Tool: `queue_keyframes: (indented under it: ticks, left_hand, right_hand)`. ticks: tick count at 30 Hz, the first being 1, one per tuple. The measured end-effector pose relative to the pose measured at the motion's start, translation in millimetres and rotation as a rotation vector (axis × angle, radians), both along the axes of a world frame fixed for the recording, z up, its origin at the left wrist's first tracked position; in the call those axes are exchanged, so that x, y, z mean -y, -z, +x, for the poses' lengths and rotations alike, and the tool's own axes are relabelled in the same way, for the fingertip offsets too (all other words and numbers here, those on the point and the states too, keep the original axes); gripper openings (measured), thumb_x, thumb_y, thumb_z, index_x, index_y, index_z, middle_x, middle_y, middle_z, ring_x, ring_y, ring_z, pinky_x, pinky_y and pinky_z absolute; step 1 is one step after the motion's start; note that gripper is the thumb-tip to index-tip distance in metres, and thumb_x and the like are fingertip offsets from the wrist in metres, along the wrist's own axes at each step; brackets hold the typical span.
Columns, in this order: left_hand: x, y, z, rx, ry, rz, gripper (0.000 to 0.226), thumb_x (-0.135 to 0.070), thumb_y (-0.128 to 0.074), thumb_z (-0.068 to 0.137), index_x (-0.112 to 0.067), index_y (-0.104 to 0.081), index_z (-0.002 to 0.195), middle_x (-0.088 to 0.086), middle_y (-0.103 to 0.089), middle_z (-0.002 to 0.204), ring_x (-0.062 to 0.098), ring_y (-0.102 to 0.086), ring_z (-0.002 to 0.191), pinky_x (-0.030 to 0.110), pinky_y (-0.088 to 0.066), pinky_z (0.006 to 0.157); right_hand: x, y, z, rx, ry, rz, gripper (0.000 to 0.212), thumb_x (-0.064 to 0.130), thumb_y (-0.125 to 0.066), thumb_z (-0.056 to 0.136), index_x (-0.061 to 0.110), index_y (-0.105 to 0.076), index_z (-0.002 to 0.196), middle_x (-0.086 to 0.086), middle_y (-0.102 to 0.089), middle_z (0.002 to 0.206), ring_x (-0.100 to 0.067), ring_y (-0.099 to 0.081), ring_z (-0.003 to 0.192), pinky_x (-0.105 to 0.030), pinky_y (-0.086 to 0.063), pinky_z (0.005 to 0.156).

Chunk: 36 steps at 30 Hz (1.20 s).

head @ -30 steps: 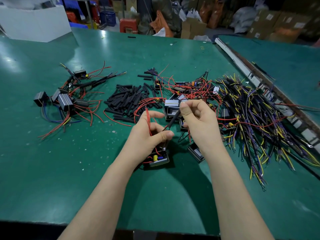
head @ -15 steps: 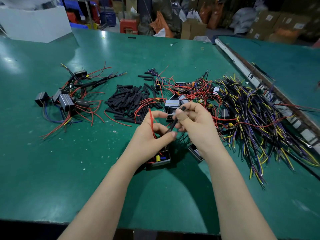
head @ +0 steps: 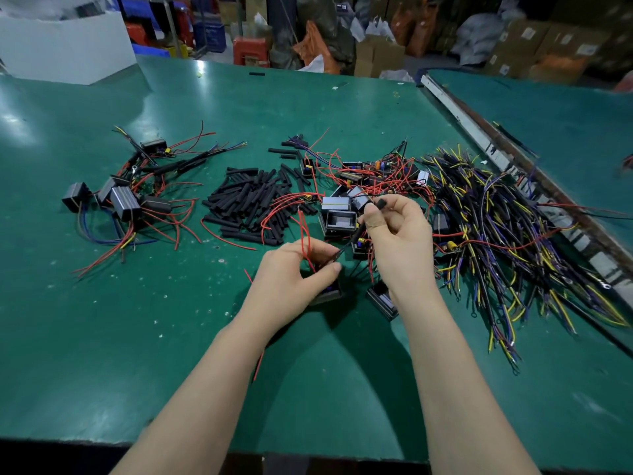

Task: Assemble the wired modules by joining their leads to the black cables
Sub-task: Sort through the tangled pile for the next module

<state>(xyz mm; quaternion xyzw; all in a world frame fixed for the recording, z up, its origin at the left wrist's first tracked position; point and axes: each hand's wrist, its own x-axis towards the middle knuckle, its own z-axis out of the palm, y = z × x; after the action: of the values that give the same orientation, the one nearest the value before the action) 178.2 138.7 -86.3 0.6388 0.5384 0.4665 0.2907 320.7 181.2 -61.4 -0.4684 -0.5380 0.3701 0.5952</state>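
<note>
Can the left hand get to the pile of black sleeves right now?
Probably not yet: the left hand pinches red leads, so it must let go first. The black sleeves lie just beyond it with nothing between.

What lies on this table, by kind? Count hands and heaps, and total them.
Hands: 2, left hand pinching a red wire, right hand pinching a black cable
Heaps of black tubes: 1
Bundles of cables: 1
Clusters of wired modules: 2, left, centre
Total: 6

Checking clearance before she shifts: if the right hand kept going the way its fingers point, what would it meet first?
Probably the open black module boxes just beyond the right hand, though depth is unclear.
</note>
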Motion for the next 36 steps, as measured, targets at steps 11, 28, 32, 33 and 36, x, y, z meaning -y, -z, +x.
queue_keyframes:
  ticks: [11, 28, 32, 33, 36]
  left_hand:
    - [-2, 1, 2, 0.148, -0.092, -0.024, 0.021, -0.019, -0.071, 0.084, -0.033, -0.068, 0.069, -0.010, -0.073, 0.075, 0.007, -0.065, 0.074, 0.042, -0.053, 0.084]
    - [-6, 7, 2, 0.209, -0.020, -0.070, 0.007, -0.031, -0.070, 0.084, -0.034, -0.068, 0.077, -0.006, -0.073, 0.075, 0.006, -0.065, 0.071, 0.030, -0.051, 0.073]
    - [-6, 3, 2, 0.052, -0.047, 0.058, 0.015, -0.027, -0.069, 0.080, -0.036, -0.063, 0.069, -0.018, -0.062, 0.094, -0.003, -0.052, 0.098, 0.012, -0.034, 0.089]
    - [-6, 2, 3, 0.055, -0.028, 0.059, 0.016, -0.024, -0.069, 0.082, -0.034, -0.063, 0.070, -0.017, -0.062, 0.097, 0.000, -0.052, 0.103, 0.015, -0.032, 0.094]
    - [-7, -1, 1, 0.151, 0.027, 0.023, 0.018, -0.017, -0.069, 0.085, -0.028, -0.064, 0.072, -0.016, -0.064, 0.090, 0.000, -0.057, 0.093, 0.023, -0.038, 0.089]
  right_hand:
    - [9, 0, -9, 0.032, -0.031, -0.010, 0.029, 0.021, -0.070, 0.087, 0.032, -0.047, 0.102, 0.016, -0.067, 0.072, 0.000, -0.058, 0.071, -0.021, -0.045, 0.076]
    - [7, 0, -6, 0.070, -0.124, -0.080, 0.008, 0.029, -0.064, 0.091, 0.028, -0.063, 0.084, 0.011, -0.069, 0.079, -0.001, -0.057, 0.070, -0.015, -0.044, 0.065]
    - [6, -6, -1, -0.120, -0.029, -0.053, 0.013, 0.020, -0.065, 0.090, 0.023, -0.067, 0.078, 0.013, -0.066, 0.071, 0.002, -0.054, 0.061, -0.011, -0.040, 0.056]
    - [7, -7, -1, -0.152, -0.012, -0.046, 0.013, 0.019, -0.065, 0.090, 0.022, -0.067, 0.077, 0.011, -0.066, 0.071, 0.001, -0.054, 0.062, -0.013, -0.040, 0.056]
    - [8, -7, -4, -0.194, -0.024, -0.029, 0.014, 0.021, -0.063, 0.093, 0.022, -0.066, 0.079, 0.009, -0.068, 0.073, -0.006, -0.061, 0.070, -0.016, -0.043, 0.052]
